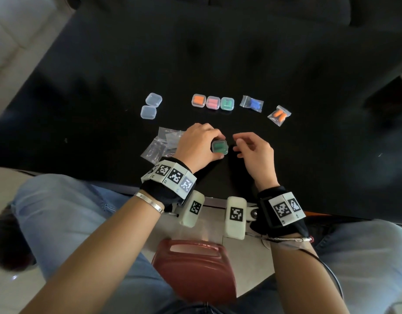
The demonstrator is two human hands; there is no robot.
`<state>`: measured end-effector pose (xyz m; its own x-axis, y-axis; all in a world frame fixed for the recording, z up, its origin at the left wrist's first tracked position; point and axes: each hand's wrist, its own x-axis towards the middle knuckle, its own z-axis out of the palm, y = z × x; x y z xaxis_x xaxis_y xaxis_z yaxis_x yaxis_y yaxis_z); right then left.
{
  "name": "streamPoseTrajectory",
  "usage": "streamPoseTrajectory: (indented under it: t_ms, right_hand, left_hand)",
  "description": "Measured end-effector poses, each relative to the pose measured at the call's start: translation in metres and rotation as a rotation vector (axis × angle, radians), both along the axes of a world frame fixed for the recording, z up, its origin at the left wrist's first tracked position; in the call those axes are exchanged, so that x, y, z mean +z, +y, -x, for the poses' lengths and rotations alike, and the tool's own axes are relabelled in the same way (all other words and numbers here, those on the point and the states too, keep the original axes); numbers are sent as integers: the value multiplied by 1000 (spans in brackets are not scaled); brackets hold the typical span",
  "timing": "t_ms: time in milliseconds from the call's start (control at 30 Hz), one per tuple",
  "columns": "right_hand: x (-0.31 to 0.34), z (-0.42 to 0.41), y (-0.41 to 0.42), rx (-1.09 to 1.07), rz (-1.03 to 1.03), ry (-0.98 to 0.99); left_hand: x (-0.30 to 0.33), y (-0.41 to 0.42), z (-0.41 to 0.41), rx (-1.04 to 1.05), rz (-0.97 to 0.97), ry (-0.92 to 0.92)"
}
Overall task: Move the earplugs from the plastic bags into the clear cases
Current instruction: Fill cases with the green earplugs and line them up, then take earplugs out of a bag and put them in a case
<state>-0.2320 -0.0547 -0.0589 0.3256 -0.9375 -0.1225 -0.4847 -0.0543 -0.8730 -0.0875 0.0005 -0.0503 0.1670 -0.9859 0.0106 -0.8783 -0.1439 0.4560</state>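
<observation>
Green earplugs (219, 146) are seen inside a small clear case (220, 147) on the black bench (104, 75), between the two hands. The case is pinched at its left side by the curled fingers of the left hand (196, 145); the right hand (252, 152) is held just beside it, fingers loosely bent, with nothing gripped. Whether the lid is fully snapped shut cannot be told.

Farther back, three filled cases are lined up: orange (198, 100), pink (213, 102) and green (227, 103). Two empty cases (151, 106) are set to their left. Two bags remain full, one with blue earplugs (252, 104) and one with orange earplugs (279, 115). Emptied bags (162, 142) are piled beside the left wrist.

If the lid is only half latched, the case could spring open when moved and the foam plugs could be spilled across the bench.
</observation>
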Motion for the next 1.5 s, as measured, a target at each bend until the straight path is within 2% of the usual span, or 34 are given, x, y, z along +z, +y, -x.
streamPoseTrajectory:
  t_ms: [400,533,633,767,933,1067,1200,1367,1500]
  right_hand:
    - [-2,-11,-6,121,41,225]
    - [2,-13,-6,178,36,234]
    - [4,-10,-5,313,51,185]
    - [6,-7,-8,391,96,255]
    - [20,-31,-20,268,169,226]
    - [40,-85,-44,401,376,250]
    - [29,-141,-77,469,381,362]
    - [9,-160,-90,537,375,563]
    - [10,-152,-87,503,390,491]
  left_hand:
    - [1,-2,1,-27,-64,-62]
    - [1,0,0,-34,-44,-19]
    - [-4,3,2,-26,-9,-3]
    - [-8,10,0,-24,43,91]
    - [3,15,-32,121,179,150]
    - [11,14,-81,319,242,82]
    - [6,13,-128,487,171,103]
    - [-5,15,-141,499,-5,151]
    - [-11,13,-143,493,-13,177]
